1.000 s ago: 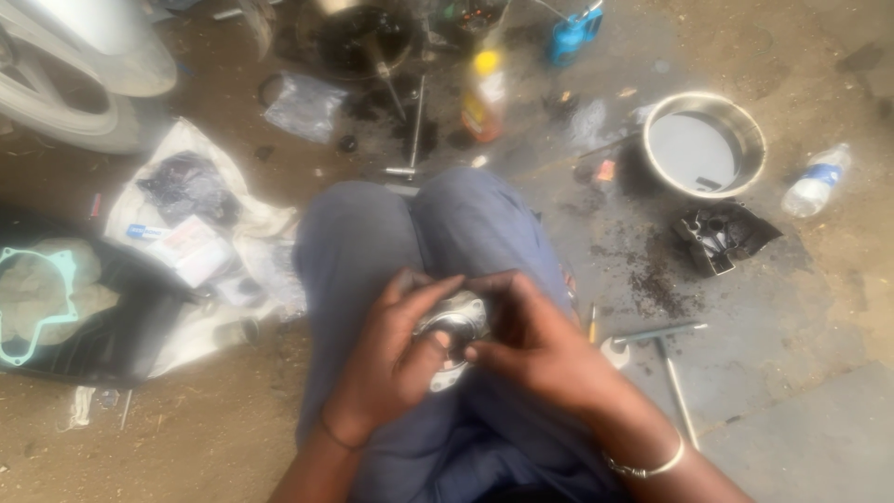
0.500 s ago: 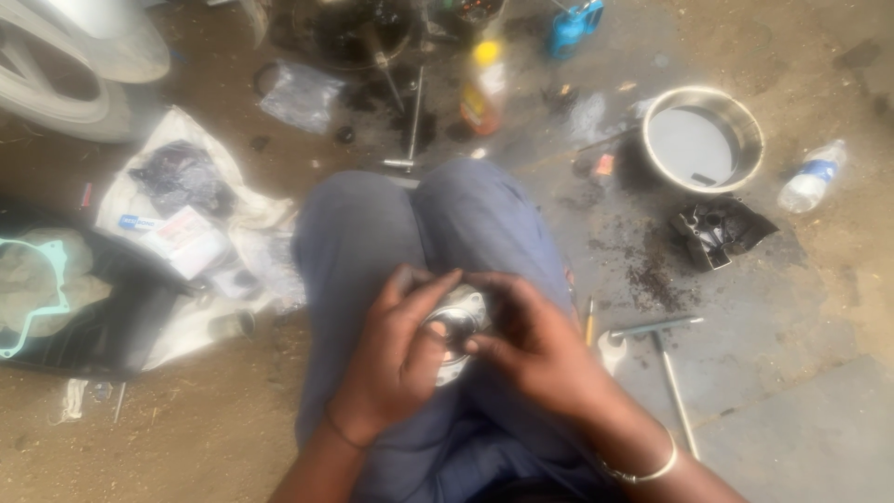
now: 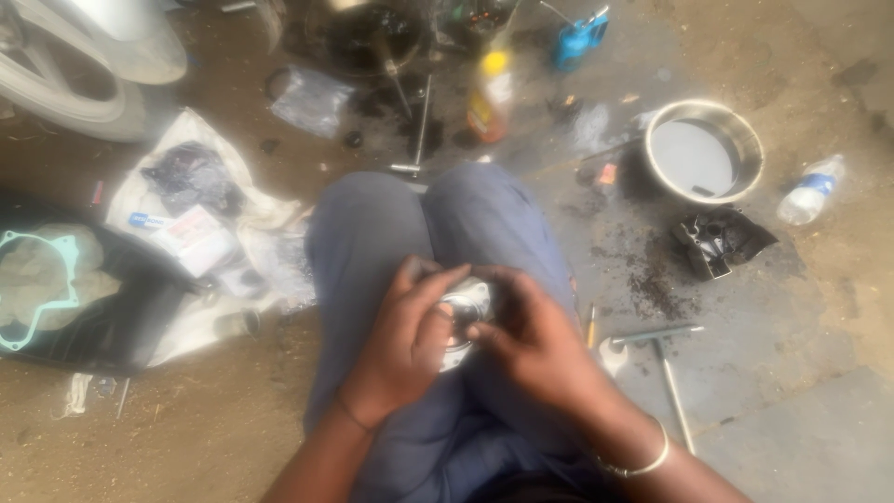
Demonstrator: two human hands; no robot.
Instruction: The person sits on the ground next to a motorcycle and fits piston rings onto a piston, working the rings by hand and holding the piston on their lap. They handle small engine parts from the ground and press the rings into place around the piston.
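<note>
Both my hands hold a small round silvery metal part (image 3: 463, 309) over my lap, above my knees in blue-grey trousers (image 3: 400, 233). My left hand (image 3: 405, 340) wraps around its left side with the fingers curled over the top. My right hand (image 3: 529, 337), with a bangle on the wrist, grips its right side with the fingertips on the rim. Most of the part is hidden by my fingers.
On the dirt floor lie a round metal pan (image 3: 703, 149), a dark engine piece (image 3: 717, 240), a plastic bottle (image 3: 808, 191), a T-shaped wrench (image 3: 663, 359), a yellow-capped bottle (image 3: 489, 93), a blue object (image 3: 579, 39), white bags (image 3: 200, 219), a gasket (image 3: 37, 284) and a wheel (image 3: 65, 70).
My hands stay on the metal part with only small finger shifts. The view has drifted slightly.
</note>
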